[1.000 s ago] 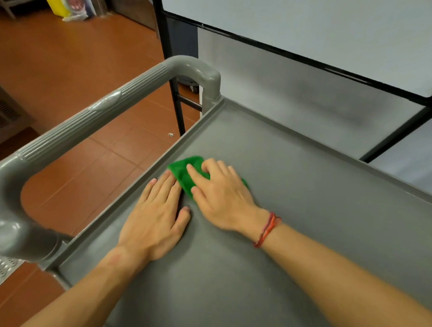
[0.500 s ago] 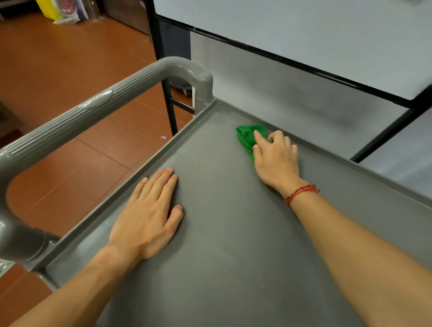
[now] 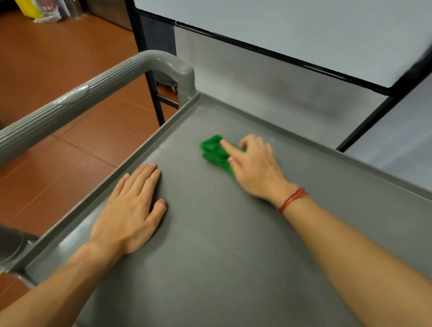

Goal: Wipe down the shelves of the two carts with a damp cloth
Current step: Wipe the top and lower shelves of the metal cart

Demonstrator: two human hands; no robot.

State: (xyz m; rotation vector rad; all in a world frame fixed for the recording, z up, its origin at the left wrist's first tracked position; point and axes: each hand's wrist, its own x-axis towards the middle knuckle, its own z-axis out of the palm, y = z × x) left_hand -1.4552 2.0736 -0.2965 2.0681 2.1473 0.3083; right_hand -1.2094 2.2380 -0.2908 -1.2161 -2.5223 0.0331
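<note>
One stroke back: we drag cloth (image 3: 213, 152) off far rim of shelf (image 3: 231, 239), right hand (image 3: 256, 169) fingers curled on it, left hand (image 3: 130, 209) flat; wipe ongoing.

The blurred right hand (image 3: 255, 171) hides perhaps half the green cloth (image 3: 212, 150), its grip underneath unclear.

A: Entry one, free room?
B: Bare shelf (image 3: 230, 259) right of and behind the right hand (image 3: 257, 168), which grips the cloth (image 3: 214, 150).
A: Entry two, obstacles?
B: Raised rim (image 3: 311, 144) just ahead; left hand (image 3: 130, 209) flat at its left; handle (image 3: 88, 99) further left; black frame (image 3: 362, 124) beyond, possibly touching.
</note>
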